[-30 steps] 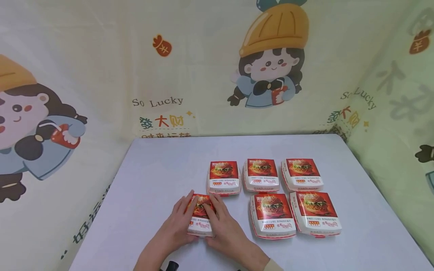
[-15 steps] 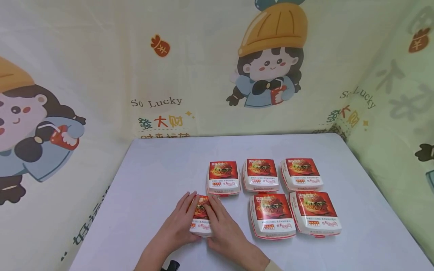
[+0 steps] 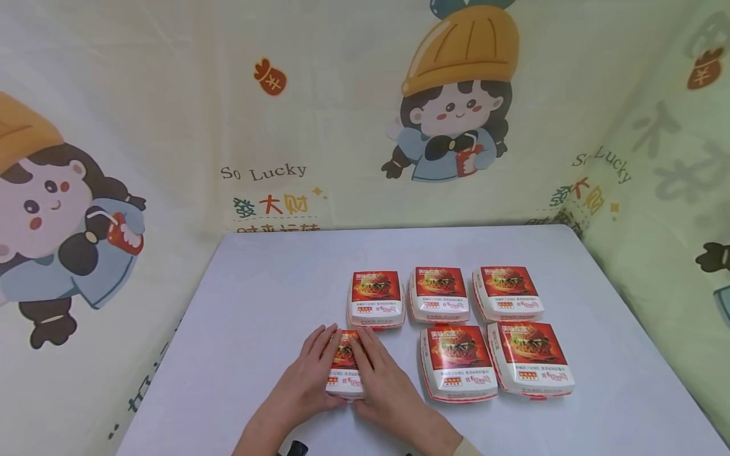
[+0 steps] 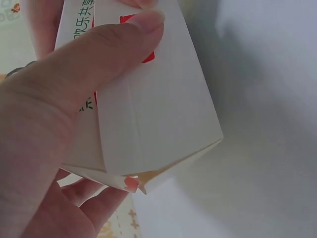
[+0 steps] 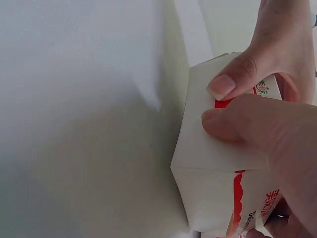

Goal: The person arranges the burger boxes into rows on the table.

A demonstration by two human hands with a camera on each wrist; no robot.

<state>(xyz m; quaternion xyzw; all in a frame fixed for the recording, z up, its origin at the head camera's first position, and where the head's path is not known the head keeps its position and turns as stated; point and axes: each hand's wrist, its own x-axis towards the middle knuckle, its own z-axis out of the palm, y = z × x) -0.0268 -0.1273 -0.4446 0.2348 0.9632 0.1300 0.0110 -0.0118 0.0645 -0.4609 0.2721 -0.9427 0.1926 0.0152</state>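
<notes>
A burger box (image 3: 345,358), red and white with a burger picture on its lid, is at the front middle of the table in the head view. My left hand (image 3: 302,382) grips its left side, fingers over the lid's edge. From the other side my right hand (image 3: 393,392) grips it too, fingers lying along the lid. In the left wrist view, the left thumb (image 4: 94,54) presses the white front wall by a red tab (image 4: 147,58). The right wrist view shows both thumbs close together at that tab on the box (image 5: 208,148).
Matching burger boxes stand to the right on the white table (image 3: 274,278). The back row holds a left box (image 3: 376,297), a middle one (image 3: 439,294) and a right one (image 3: 507,293). Two more, one box (image 3: 459,364) beside another (image 3: 530,358), sit in front. Printed cloth (image 3: 342,114) hangs behind.
Both hands and the burger box between them have shifted slightly to the right. My right fingers now lie closer together over the lid. The other boxes have stayed put.
</notes>
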